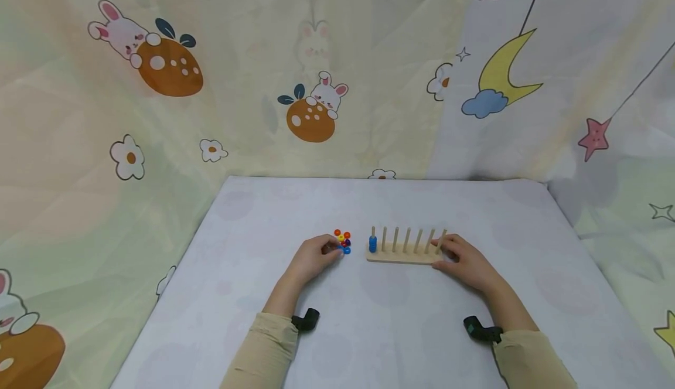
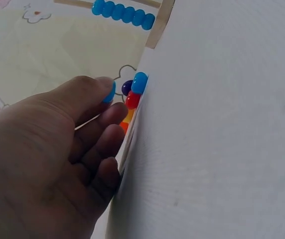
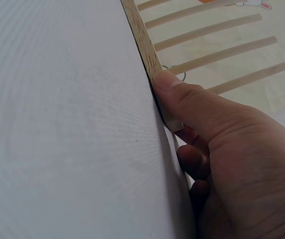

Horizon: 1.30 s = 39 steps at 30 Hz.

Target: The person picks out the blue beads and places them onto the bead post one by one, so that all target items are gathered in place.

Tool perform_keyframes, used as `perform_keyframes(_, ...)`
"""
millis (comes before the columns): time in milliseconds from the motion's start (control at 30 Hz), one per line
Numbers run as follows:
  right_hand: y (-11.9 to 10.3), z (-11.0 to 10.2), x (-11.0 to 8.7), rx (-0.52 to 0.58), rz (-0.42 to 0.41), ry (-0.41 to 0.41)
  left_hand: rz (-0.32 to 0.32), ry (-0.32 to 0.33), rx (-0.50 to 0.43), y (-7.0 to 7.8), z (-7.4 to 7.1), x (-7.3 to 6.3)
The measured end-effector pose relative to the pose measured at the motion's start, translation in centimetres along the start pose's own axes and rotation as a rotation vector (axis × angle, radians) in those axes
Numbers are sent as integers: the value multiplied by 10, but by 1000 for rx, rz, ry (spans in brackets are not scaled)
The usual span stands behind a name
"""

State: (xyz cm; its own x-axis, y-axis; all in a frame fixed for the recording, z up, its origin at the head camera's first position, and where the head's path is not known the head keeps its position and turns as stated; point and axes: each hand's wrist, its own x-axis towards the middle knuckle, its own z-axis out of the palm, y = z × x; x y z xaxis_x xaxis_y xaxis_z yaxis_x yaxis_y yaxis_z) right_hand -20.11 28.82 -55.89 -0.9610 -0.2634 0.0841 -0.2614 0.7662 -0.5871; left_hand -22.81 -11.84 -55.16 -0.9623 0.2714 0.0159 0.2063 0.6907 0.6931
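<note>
My left hand point(image 1: 315, 254) pinches a blue bead point(image 2: 110, 93) between thumb and index finger, at the small group of loose beads point(image 1: 347, 235). In the left wrist view, another blue bead point(image 2: 139, 82), a dark purple bead point(image 2: 127, 88) and a red bead point(image 2: 132, 100) lie just past the fingertips. To their right stands a wooden peg board point(image 1: 401, 256) with a row of upright pegs. Its leftmost peg carries a stack of blue beads point(image 1: 372, 244); the other pegs are bare. My right hand point(image 1: 466, 262) grips the board's right end, thumb point(image 3: 168, 82) against the front edge.
Everything rests on a table point(image 1: 390, 330) under a pale cloth. Behind it hangs a printed fabric backdrop point(image 1: 242, 84) that also runs along both sides. A black wrist camera point(image 1: 307, 320) sits on the left wrist, another point(image 1: 481, 329) on the right.
</note>
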Motion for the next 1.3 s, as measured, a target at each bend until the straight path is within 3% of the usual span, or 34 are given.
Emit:
perform_keyframes(367,0,0,0,-1,10,-9,14,-12,-97,21,-12,4)
perform_keyframes(733,-1,-2,0,2,2,-10,119,-6,-122,40,-25,16)
perform_keyframes(1300,-1,-3,-1,-5,-33,-13,89,-48,-217,81,-25,30)
